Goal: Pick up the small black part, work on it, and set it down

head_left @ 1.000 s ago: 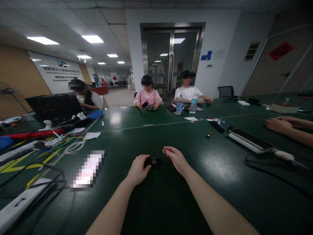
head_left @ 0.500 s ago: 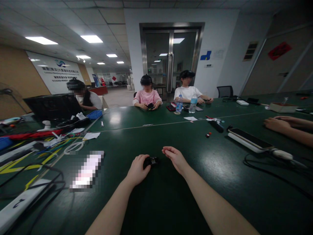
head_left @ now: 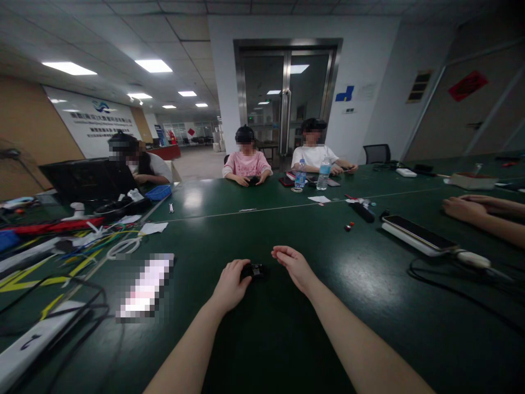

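Note:
On the dark green table (head_left: pixel 287 323) lies a small black object (head_left: pixel 256 270) with a greyish, shiny top; its kind is too dark and small to tell. My left hand (head_left: pixel 232 282) grips it from the left, with the fingers over the far side and the thumb on the near side. Part of the object is hidden beneath that hand. To the right of the object, and apart from it, my right hand (head_left: pixel 295 267) rests on its edge, palm turned inward. Its fingers are stretched out and it holds nothing.
A pixelated phone-like screen (head_left: pixel 147 287) lies left, near cables and a white power strip (head_left: pixel 36 334). To the right are a phone (head_left: pixel 420 232) on a white block and another person's hands (head_left: pixel 471 208). Water bottles (head_left: pixel 323 175) stand farther off, where people sit.
Both my hands and the small black object stay practically in place. Across the table, the person at the left has shifted the head slightly to the left.

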### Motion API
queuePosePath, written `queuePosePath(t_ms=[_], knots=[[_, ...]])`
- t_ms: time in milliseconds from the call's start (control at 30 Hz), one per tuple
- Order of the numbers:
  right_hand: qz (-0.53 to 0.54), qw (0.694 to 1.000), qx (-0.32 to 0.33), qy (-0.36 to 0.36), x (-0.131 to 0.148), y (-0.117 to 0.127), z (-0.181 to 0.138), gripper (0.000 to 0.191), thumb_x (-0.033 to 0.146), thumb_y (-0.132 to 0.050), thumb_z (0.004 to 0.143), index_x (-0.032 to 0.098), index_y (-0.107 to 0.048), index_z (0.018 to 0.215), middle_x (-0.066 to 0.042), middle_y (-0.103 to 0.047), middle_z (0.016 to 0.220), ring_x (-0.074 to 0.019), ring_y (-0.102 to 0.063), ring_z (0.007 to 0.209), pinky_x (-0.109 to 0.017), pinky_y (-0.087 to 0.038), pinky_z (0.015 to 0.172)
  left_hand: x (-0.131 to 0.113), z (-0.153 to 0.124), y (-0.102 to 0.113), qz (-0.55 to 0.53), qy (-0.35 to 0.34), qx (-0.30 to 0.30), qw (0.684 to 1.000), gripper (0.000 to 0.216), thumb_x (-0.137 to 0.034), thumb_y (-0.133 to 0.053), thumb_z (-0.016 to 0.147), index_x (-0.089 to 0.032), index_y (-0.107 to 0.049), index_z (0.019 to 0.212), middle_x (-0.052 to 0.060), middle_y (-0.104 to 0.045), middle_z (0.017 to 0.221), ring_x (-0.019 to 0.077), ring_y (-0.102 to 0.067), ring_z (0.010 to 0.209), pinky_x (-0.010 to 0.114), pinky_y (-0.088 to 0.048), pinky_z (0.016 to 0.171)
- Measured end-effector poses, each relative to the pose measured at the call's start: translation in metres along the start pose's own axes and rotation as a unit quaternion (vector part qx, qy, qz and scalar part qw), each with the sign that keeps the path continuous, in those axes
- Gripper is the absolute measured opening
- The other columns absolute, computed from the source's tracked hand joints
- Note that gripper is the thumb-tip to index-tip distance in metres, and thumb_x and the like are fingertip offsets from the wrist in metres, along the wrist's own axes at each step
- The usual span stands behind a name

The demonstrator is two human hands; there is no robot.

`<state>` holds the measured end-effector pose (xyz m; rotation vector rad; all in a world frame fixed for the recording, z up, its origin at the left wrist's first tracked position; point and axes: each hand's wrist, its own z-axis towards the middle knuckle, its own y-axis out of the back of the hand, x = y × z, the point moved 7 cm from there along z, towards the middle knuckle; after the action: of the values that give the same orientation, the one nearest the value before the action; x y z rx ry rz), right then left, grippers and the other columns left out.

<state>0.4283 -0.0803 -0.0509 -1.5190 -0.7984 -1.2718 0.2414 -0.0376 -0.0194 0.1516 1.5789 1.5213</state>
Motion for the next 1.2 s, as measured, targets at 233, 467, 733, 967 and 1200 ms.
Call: queuePosePath(t_ms=[233,467,733,967,1200], knots=[[0.007,1.0,0.004,-0.001,0.0002,-0.0002,-0.0002,0.027,0.031,-0.061,0.07,0.022,-0.063,0.096,-0.005,-0.063,0.1,-0.0197,-0.056,0.099,-0.036,-0.038,0.09,-0.0027,-0.0013,0.0029,-0.006,0.01,0.006,1.0,0.04,-0.025,-0.047,0.079,-0.024,-0.047,0.119,0.005,-0.048,0.124,0.0203,-0.043,0.114,0.036,-0.033,0.098],[-0.001,1.0,0.002,-0.007,-0.0007,0.0003,0.0004,0.026,0.031,-0.061,0.071,0.023,-0.063,0.096,-0.004,-0.063,0.101,-0.0198,-0.055,0.099,-0.037,-0.038,0.089,-0.0009,-0.001,0.0017,-0.014,0.02,0.009,1.0,0.041,-0.027,-0.047,0.079,-0.025,-0.046,0.12,0.004,-0.048,0.125,0.0208,-0.042,0.116,0.037,-0.032,0.099],[-0.005,1.0,0.006,-0.006,0.0002,0.0008,-0.001,0.025,0.03,-0.059,0.073,0.023,-0.063,0.096,-0.004,-0.063,0.102,-0.0197,-0.055,0.1,-0.037,-0.038,0.091,0.0008,0.0002,-0.0002,-0.01,0.009,0.006,1.0,0.041,-0.027,-0.047,0.08,-0.024,-0.046,0.12,0.004,-0.048,0.124,0.0198,-0.043,0.115,0.036,-0.033,0.098],[-0.002,1.0,0.0,-0.007,0.0,0.0005,-0.0004,0.025,0.03,-0.06,0.071,0.023,-0.063,0.096,-0.004,-0.063,0.101,-0.0199,-0.055,0.1,-0.037,-0.038,0.09,-0.0003,0.0008,0.0003,0.0,0.012,0.003,1.0,0.041,-0.026,-0.047,0.079,-0.023,-0.047,0.12,0.005,-0.049,0.123,0.0207,-0.043,0.114,0.037,-0.032,0.099],[0.001,1.0,0.001,-0.005,-0.001,0.0013,0.0005,0.025,0.03,-0.06,0.071,0.023,-0.063,0.095,-0.004,-0.063,0.101,-0.0201,-0.056,0.099,-0.037,-0.039,0.09,0.0032,0.0012,-0.0013,-0.008,0.006,0.0,1.0,0.041,-0.028,-0.048,0.079,-0.025,-0.046,0.12,0.005,-0.049,0.123,0.0204,-0.044,0.114,0.036,-0.033,0.097]])
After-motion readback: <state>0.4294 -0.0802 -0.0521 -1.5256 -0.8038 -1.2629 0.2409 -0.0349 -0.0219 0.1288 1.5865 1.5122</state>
